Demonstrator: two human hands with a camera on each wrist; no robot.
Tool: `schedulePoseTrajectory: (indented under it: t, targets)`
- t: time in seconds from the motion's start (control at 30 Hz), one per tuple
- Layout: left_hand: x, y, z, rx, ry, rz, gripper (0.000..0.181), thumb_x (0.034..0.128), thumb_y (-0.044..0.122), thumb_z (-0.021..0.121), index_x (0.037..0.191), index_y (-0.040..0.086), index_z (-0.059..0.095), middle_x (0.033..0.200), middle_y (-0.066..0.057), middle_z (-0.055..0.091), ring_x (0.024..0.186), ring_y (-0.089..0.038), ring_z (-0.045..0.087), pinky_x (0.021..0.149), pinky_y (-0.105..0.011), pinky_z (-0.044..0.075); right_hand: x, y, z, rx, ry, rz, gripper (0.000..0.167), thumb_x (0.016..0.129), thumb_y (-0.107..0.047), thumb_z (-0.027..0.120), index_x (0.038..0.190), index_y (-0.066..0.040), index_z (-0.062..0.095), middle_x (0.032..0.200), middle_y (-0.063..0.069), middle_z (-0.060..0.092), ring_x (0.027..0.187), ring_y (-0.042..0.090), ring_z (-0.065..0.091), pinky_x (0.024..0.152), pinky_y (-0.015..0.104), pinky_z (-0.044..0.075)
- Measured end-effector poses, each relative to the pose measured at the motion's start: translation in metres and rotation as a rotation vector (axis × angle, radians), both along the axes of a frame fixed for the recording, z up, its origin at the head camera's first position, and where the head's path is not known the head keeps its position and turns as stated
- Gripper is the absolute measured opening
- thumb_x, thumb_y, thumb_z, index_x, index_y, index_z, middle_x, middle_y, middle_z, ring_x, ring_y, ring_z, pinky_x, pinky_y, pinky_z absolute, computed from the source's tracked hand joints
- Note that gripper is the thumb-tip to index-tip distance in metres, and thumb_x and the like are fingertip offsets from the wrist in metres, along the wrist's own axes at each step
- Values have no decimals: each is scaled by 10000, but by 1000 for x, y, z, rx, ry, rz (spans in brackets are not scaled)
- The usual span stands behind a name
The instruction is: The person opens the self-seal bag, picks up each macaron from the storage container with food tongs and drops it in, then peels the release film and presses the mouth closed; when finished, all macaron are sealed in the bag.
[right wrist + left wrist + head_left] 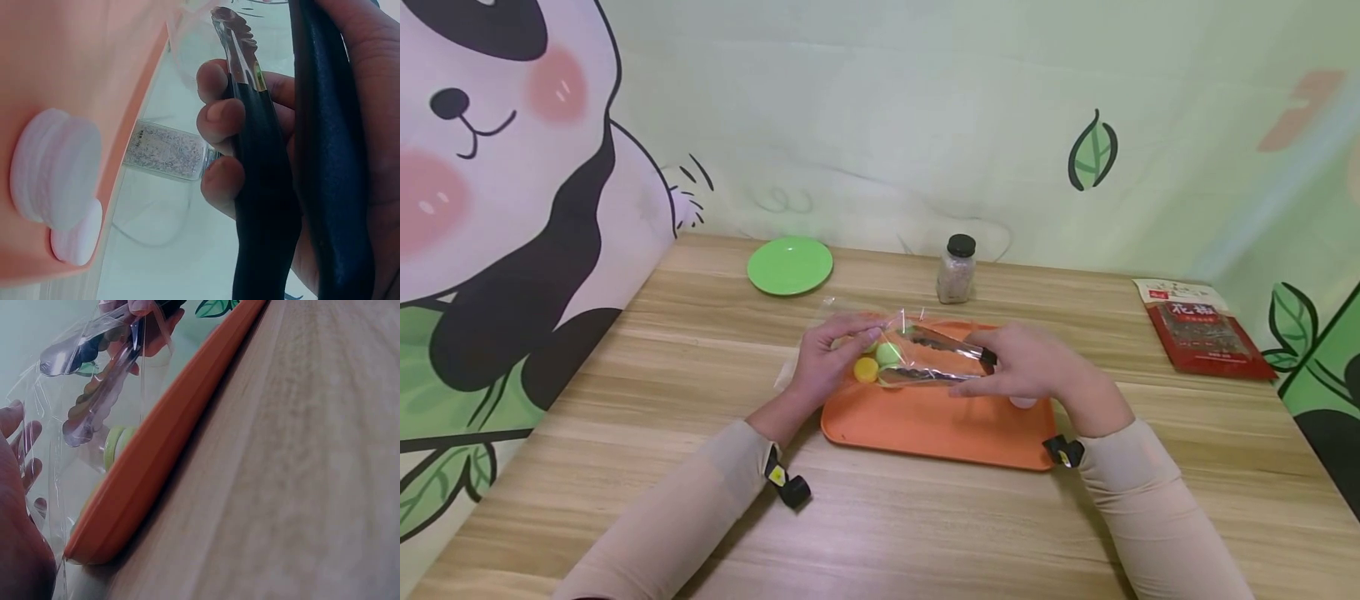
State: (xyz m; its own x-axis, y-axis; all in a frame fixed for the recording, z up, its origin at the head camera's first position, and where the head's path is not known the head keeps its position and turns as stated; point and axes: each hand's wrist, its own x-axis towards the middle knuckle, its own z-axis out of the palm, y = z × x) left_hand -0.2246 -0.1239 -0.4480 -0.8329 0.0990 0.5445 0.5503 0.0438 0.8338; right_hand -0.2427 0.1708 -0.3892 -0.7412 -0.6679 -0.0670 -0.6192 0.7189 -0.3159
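Note:
My left hand [831, 354] pinches a clear plastic bag [53, 437] near its opening, over the left end of an orange tray [940, 425]. My right hand [1037, 362] grips the black handles of metal tongs [951, 343], their arms spread apart. Seen from the left wrist, the scalloped tong tips [78, 428] are within or behind the clear film; I cannot tell which. Below the tips lie a green macaron [888, 354] and a yellow one [866, 369]. Pink macarons [56, 169] rest on the tray beneath my right hand.
Behind the tray stand a green plate [790, 267] and a black-capped glass jar [956, 271]. A red spice packet [1206, 337] lies at the right on the wooden table [880, 533]. A printed panda backdrop [850, 108] rises behind the table.

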Motion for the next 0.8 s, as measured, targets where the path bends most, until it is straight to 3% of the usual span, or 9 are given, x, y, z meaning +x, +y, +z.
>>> schedulePoseTrajectory:
  t: [0.17, 0.53, 0.8]
  targets:
    - [0, 0, 0, -9, -4, 3, 136, 905, -65, 685, 1030, -98, 727, 1064, -238, 721, 1077, -192, 646, 968, -339, 494, -1, 1, 0, -1, 1, -6, 682, 761, -770, 680, 960, -121, 614, 601, -78, 496, 522, 87, 453, 486, 273, 359]
    - [0, 0, 1, -18, 11, -10, 141, 913, -44, 687, 1042, -77, 736, 1095, -219, 723, 1114, -245, 646, 991, -357, 490, 0, 6, 3, -61, 40, -24, 642, 727, -764, 718, 1013, -196, 622, 672, -101, 541, 583, 94, 496, 511, 281, 393]
    - [1, 1, 2, -3, 10, 2, 125, 902, -64, 686, 1015, -99, 728, 1035, -244, 723, 1067, -208, 651, 966, -334, 496, 0, 20, 4, -102, 72, -30, 577, 722, -707, 770, 973, -210, 620, 672, -107, 547, 512, 73, 434, 479, 267, 360]
